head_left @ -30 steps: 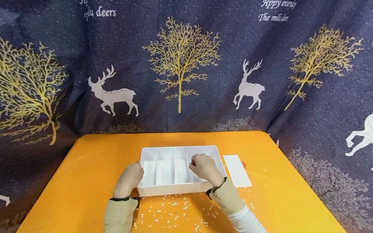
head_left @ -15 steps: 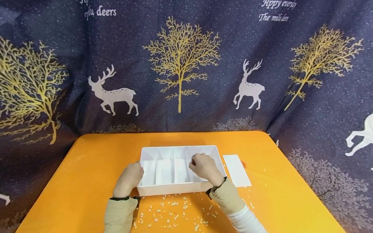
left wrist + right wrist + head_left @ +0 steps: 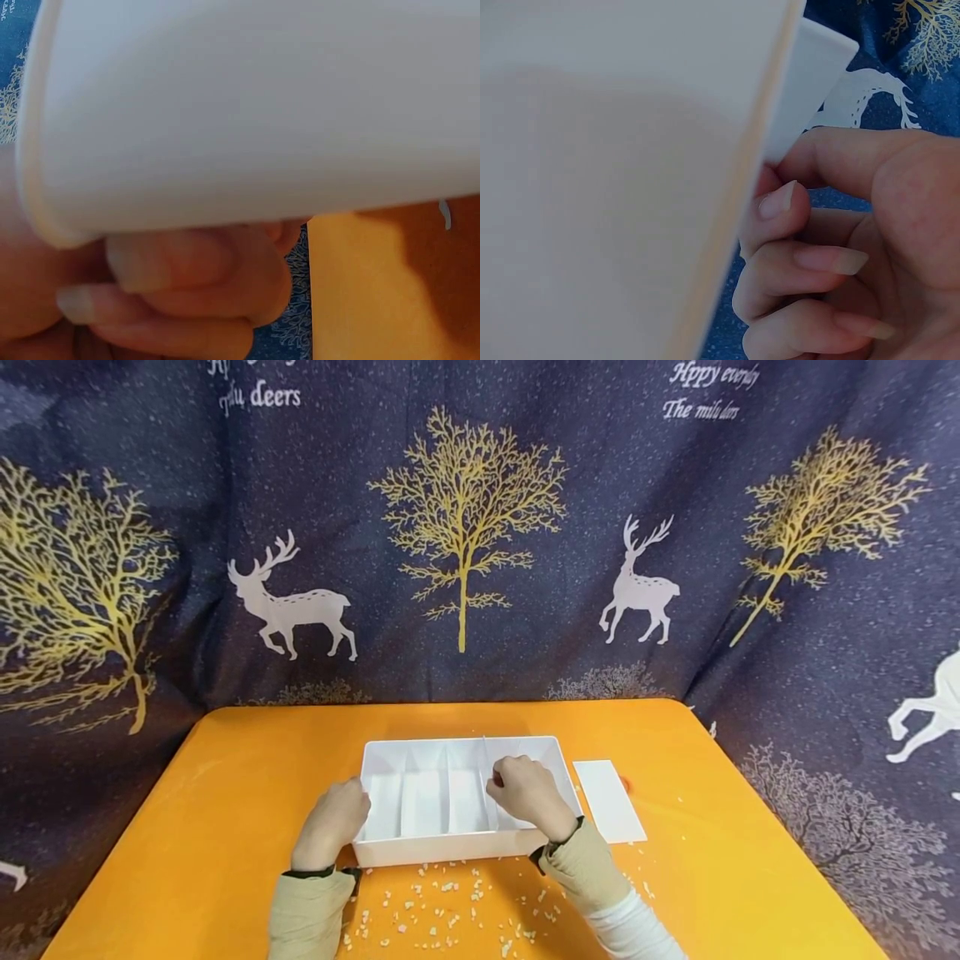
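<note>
A white plastic box (image 3: 420,850), split into long compartments by upright dividers, stands on the orange table. My left hand (image 3: 335,820) grips its left wall; in the left wrist view the curled fingers (image 3: 210,262) lie right against the box's edge. Over the right part of the box, my right hand (image 3: 529,790) pinches a thin white divider (image 3: 806,82) between thumb and index finger, the other fingers curled in. In the right wrist view, the nearer box wall (image 3: 592,210) covers much of that divider. The hand hides part of the right compartments in the head view.
A loose white rectangular panel (image 3: 610,802) lies flat to the right of the box, with a small orange-red spot (image 3: 627,785) beside it. White crumbs (image 3: 450,887) are scattered in front of the box. A dark blue printed curtain (image 3: 555,635) hangs behind the table (image 3: 255,793).
</note>
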`<control>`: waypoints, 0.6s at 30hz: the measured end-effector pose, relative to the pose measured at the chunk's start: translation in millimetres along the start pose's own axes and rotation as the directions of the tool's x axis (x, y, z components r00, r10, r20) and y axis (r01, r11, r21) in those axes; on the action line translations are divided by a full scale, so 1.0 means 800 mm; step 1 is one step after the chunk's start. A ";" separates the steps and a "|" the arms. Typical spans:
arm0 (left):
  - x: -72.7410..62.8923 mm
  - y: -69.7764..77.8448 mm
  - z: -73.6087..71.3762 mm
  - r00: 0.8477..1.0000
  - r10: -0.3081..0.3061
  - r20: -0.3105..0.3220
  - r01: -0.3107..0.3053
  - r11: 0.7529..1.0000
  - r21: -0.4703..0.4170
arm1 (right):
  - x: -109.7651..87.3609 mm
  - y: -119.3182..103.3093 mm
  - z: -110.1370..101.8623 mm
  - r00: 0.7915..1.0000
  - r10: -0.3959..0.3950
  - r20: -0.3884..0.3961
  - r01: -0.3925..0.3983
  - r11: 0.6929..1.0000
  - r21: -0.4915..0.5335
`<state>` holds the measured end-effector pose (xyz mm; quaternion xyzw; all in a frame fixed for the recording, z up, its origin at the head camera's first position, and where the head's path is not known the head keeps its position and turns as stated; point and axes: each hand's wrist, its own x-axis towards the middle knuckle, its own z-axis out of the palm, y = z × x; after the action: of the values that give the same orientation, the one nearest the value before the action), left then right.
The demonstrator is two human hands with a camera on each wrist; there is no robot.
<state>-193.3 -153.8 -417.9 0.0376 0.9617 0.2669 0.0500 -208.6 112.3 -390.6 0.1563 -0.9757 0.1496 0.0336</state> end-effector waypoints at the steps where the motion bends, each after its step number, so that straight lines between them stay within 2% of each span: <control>1: 0.000 0.000 0.000 1.000 0.000 0.001 0.000 1.000 0.001 | 0.000 0.000 0.000 1.000 -0.001 -0.001 0.001 1.000 -0.001; 18: -0.001 0.000 0.000 1.000 0.018 -0.018 -0.019 1.000 -0.016 | 0.001 -0.001 0.000 1.000 0.004 -0.003 -0.004 1.000 -0.007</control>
<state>-192.7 -154.0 -418.2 0.0437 0.9596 0.2753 0.0391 -209.4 111.2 -390.1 0.1539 -0.9765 0.1467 0.0352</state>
